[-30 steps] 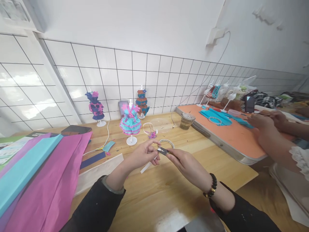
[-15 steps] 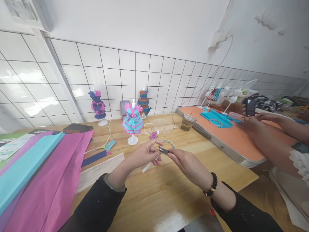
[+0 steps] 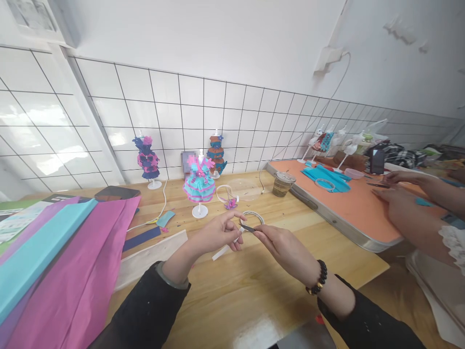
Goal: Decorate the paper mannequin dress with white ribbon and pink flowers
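Note:
My left hand (image 3: 221,230) is curled, with the index finger stretched towards my right hand. A narrow white tape strip (image 3: 220,252) shows behind its fingers, with one end against the table. My right hand (image 3: 278,245) pinches a slim dark pointed tool (image 3: 248,228), its tip close to my left index finger; its exact kind cannot be made out. Just behind both hands a roll of white tape (image 3: 258,216) lies on the table, partly hidden by them. Past it stands a small dress form in a turquoise and pink ruffled dress (image 3: 199,186).
Pink paper sheets (image 3: 76,242) and turquoise ones cover the left side. A lidded cup (image 3: 283,184) stands behind my right hand. Two more dressed forms line the tiled wall. At right, a co-worker's hands (image 3: 399,194) work over an orange board (image 3: 348,213) with turquoise material (image 3: 327,179).
The dark tool has turned in my right hand and now shows a thinner edge. My left hand has hardly moved. The co-worker's hands have shifted right, uncovering a dark pointed tool.

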Available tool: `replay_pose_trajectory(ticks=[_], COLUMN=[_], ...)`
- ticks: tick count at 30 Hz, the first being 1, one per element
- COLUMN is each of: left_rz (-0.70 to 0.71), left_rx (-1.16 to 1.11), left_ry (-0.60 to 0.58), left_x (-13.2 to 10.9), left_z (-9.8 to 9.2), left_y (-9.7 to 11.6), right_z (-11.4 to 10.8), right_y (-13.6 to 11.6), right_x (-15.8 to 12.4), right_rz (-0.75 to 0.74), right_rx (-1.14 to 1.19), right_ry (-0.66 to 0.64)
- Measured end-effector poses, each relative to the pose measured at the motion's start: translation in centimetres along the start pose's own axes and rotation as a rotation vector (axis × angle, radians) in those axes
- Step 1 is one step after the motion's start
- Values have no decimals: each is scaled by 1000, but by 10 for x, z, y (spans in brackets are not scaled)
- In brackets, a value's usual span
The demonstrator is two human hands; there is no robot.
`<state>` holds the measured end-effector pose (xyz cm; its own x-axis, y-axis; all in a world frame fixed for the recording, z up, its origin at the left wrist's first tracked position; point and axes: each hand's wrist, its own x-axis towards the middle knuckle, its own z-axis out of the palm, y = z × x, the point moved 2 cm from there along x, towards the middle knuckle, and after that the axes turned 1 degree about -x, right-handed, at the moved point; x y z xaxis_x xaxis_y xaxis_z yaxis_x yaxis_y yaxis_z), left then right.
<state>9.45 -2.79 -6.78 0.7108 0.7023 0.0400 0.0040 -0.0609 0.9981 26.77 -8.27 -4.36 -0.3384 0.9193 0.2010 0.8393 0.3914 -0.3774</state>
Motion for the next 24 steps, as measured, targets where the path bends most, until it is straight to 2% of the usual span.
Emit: replay_pose_trajectory(ticks=[11,18,24], left_rz=[-24,-63,-103], left_rx=[37,35,-40], left_ry=[-24,-31,-17], left_x=[-1,-4,-7], left_z=[-7,-10,-11], left_y=[-3,-4,0], right_z=[4,14,22], right_y=[-1,5,7], right_x=[-2,-7,-13], right_rz=[24,37,-13], right_rx=[150,220,214], right_ry=[-18,124,143])
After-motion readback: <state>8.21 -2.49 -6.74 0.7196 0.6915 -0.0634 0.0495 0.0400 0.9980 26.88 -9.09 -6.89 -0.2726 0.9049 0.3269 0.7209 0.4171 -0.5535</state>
